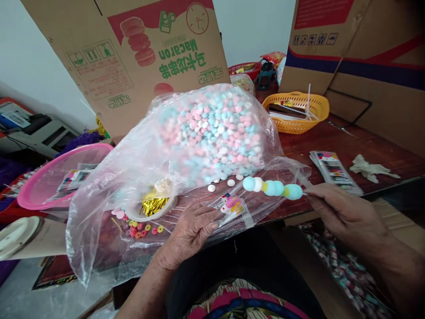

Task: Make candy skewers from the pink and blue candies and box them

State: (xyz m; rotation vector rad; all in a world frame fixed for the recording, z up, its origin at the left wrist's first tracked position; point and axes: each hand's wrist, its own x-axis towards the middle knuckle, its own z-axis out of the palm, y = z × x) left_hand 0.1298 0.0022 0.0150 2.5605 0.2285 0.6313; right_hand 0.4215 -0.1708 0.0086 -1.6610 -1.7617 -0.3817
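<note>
Between the thumb and fingers of my left hand (191, 232) is a small clear printed packaging bag (232, 204), close to the table's front edge. My right hand (348, 217) pinches the end of a candy skewer (274, 188), a row of pale blue and white balls with yellow rings between them. The skewer points left, a little above and right of the bag. Behind both hands lies a large clear plastic sack (212, 128) full of pink, blue and white balls. Several loose white balls (211, 188) sit at its mouth.
A white bowl (166, 212) of gold twist ties and several ring candies (142, 230) lie left of my left hand. Printed bags (335, 170) are stacked at right, before a yellow basket (295, 126). A pink basket (63, 177) and tall cardboard boxes (149, 53) stand around.
</note>
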